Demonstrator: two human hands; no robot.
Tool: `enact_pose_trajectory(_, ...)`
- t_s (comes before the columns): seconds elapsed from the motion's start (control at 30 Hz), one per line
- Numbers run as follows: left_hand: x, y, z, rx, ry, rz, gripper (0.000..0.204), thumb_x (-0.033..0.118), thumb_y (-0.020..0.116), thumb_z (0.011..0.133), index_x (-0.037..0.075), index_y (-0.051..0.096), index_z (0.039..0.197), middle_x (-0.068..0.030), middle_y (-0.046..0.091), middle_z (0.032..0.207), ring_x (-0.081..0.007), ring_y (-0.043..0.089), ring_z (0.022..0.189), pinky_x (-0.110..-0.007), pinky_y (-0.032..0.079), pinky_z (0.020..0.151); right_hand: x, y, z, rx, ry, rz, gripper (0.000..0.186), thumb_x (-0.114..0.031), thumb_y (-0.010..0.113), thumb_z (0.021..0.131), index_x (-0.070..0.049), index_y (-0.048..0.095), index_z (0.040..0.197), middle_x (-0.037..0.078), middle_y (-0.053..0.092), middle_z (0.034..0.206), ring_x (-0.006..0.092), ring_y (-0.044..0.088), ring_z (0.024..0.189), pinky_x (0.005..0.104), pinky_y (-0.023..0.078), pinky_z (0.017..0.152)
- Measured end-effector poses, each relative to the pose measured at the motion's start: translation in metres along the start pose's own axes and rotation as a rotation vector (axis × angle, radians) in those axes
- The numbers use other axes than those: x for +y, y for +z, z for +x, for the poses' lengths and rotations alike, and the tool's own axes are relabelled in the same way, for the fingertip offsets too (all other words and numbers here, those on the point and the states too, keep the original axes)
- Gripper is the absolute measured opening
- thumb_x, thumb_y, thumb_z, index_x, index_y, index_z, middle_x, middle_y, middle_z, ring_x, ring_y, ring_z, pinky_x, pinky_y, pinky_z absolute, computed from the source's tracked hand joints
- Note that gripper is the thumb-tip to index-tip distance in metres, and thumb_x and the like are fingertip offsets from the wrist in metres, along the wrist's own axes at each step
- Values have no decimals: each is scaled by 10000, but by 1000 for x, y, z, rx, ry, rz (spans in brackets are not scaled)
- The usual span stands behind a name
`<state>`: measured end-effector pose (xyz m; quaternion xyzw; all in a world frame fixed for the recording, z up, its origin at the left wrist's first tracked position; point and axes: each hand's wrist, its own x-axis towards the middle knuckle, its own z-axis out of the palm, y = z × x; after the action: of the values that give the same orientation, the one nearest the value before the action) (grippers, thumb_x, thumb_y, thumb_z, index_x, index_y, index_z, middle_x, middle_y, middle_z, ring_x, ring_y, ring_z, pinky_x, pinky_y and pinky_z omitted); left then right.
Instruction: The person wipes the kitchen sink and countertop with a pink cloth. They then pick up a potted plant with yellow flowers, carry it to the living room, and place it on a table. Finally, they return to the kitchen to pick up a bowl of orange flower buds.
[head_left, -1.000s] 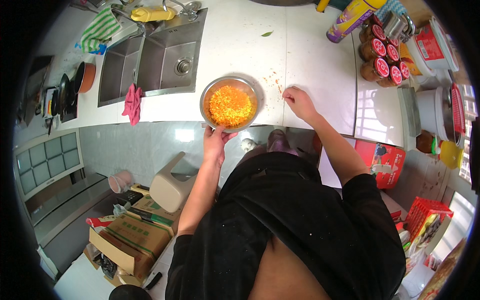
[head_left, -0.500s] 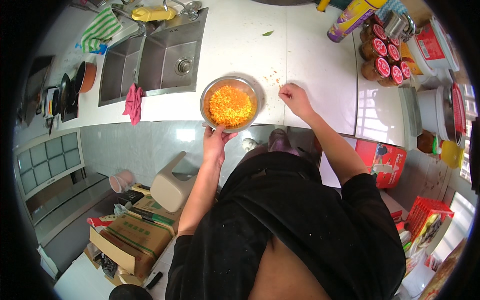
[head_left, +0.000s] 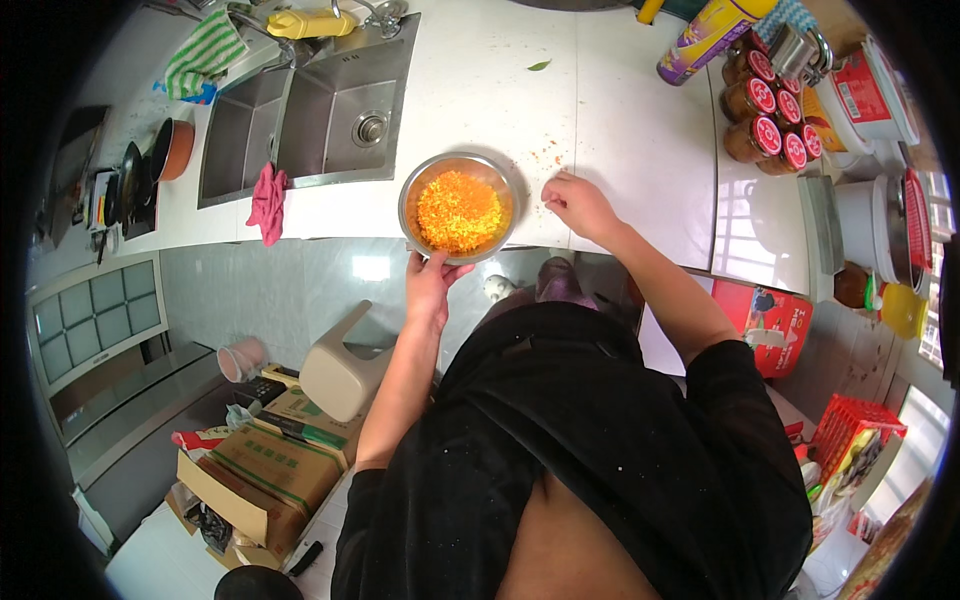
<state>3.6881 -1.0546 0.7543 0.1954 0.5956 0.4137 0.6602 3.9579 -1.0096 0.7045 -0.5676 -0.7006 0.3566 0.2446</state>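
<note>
A stainless steel bowl (head_left: 509, 182) stands near the counter's front edge, holding finely chopped orange and yellow bits (head_left: 460, 212). My left hand (head_left: 431, 284) grips the bowl at its near side, with the thumb and fingers at the rim. Just right of the bowl, my right hand (head_left: 580, 205) is low over the counter with its fingers drawn together. Whatever may be between those fingertips is too small to make out. Scattered orange crumbs (head_left: 548, 157) lie on the white counter beyond my right hand.
A double steel sink (head_left: 340, 180) is at the left, with a pink cloth (head_left: 267, 205) over its front edge. Farther back lies a green leaf (head_left: 539, 66). Red-lidded jars (head_left: 752, 138) and a purple-yellow can (head_left: 705, 42) stand at the far right.
My right hand has moved a little left and nearer, from the crumbs toward the bowl, fingers still together. My left hand and the bowl have stayed in place.
</note>
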Motion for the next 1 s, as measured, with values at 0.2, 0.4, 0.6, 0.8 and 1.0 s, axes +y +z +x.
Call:
enact_pose_trajectory(0.2, 2, -5, -2, 6, -1, 2, 369, 45, 440, 895, -75, 332, 1228, -190, 559, 1079, -271, 621, 863, -388, 544, 773, 17, 17, -12, 47, -96, -120, 35, -72, 605, 748, -65, 579, 769, 80, 567, 810, 275, 569, 783, 376, 466, 686)
enact_pose_trajectory(0.4, 2, -4, -2, 4, 8, -57, 384, 33, 440, 896, -60, 309, 1245, -188, 562, 1023, -258, 636, 776, -354, 576, 700, 14, 21, -11, 76, -149, -156, 34, -72, 609, 734, -65, 577, 745, 74, 564, 787, 288, 561, 780, 377, 464, 697)
enact_pose_trajectory(0.6, 4, -7, -3, 14, -8, -42, 375, 27, 437, 896, -67, 313, 1237, -190, 561, 1019, -252, 636, 765, -341, 579, 686, 5, 26, -11, 93, -218, -148, 35, -68, 610, 728, -67, 578, 744, 77, 560, 784, 283, 551, 776, 379, 460, 693)
enact_pose_trajectory(0.8, 5, -6, -4, 16, -6, -40, 359, 21, 439, 891, -79, 320, 1215, -192, 559, 1017, -253, 636, 764, -340, 581, 686, 15, 30, -9, 111, -119, 7, 40, -59, 616, 745, -39, 580, 747, 85, 554, 760, 248, 546, 713, 342, 461, 656)
enact_pose_trajectory(1.0, 3, -7, -4, 7, -5, -43, 355, 28, 442, 895, -75, 321, 1212, -195, 555, 1025, -260, 636, 773, -345, 582, 690, -40, 3, 18, 111, 19, 406, 63, -53, 614, 805, 0, 596, 834, 91, 557, 774, 168, 573, 707, 264, 467, 662)
